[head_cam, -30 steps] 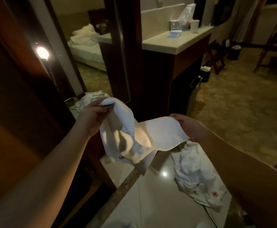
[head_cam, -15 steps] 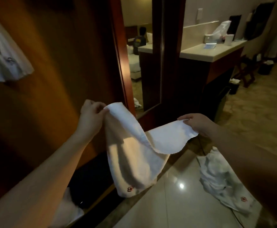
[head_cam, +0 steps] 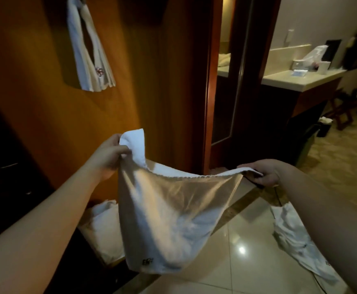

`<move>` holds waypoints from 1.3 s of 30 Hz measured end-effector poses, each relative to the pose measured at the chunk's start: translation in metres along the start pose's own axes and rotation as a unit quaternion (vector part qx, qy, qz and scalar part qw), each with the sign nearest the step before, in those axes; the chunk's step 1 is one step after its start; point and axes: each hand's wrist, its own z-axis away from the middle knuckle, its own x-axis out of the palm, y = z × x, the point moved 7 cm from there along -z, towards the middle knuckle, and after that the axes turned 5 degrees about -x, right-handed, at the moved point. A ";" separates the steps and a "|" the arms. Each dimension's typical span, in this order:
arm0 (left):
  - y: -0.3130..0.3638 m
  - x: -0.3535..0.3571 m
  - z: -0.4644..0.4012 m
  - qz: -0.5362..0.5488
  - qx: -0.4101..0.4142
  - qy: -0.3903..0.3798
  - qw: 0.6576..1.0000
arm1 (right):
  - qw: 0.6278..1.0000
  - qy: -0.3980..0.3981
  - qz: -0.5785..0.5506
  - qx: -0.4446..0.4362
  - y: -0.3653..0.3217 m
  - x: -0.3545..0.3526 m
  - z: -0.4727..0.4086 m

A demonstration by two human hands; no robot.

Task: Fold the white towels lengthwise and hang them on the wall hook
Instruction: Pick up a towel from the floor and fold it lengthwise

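Note:
A white towel (head_cam: 169,217) hangs spread between both hands in front of me, its lower end drooping with a small dark emblem near the bottom. My left hand (head_cam: 107,158) pinches its upper left corner. My right hand (head_cam: 264,171) grips the upper right edge. High on the orange wooden wall at the upper left, a folded white towel (head_cam: 90,54) with a red emblem hangs down; the hook that holds it is hidden at the frame's top.
Another white towel (head_cam: 296,236) lies crumpled on the glossy tiled floor at the right. More white cloth (head_cam: 103,228) sits low at the wall's foot. A mirror and dark door frame (head_cam: 235,81) stand ahead, with a vanity counter (head_cam: 300,79) behind at the right.
The view has swung up and left, bringing the hung towel fully into sight. My hands have drawn apart, and the towel now hangs flatter and wider between them.

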 end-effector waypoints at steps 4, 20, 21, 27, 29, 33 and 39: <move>0.017 -0.037 0.026 -0.057 0.081 0.068 0.993 | 0.998 -0.041 -0.020 -0.047 -0.003 0.039 0.018; 0.039 -0.139 0.124 0.113 0.073 0.257 0.957 | 0.921 -0.055 0.097 -0.374 -0.074 0.150 0.069; 0.041 -0.145 0.129 0.124 0.074 0.267 0.953 | 0.920 -0.055 0.087 -0.377 -0.079 0.155 0.073; 0.054 -0.161 0.148 0.183 0.054 0.247 0.950 | 0.906 -0.060 0.108 -0.404 -0.101 0.179 0.090; 0.053 -0.163 0.151 0.190 0.028 0.253 0.948 | 0.932 -0.082 0.065 -0.346 -0.099 0.185 0.087; 0.037 -0.162 0.154 0.205 -0.073 0.300 0.929 | 0.973 -0.097 -0.024 -0.209 -0.081 0.204 0.088; 0.046 -0.139 0.147 0.224 -0.060 0.301 0.925 | 0.967 -0.119 -0.101 -0.200 -0.074 0.256 0.120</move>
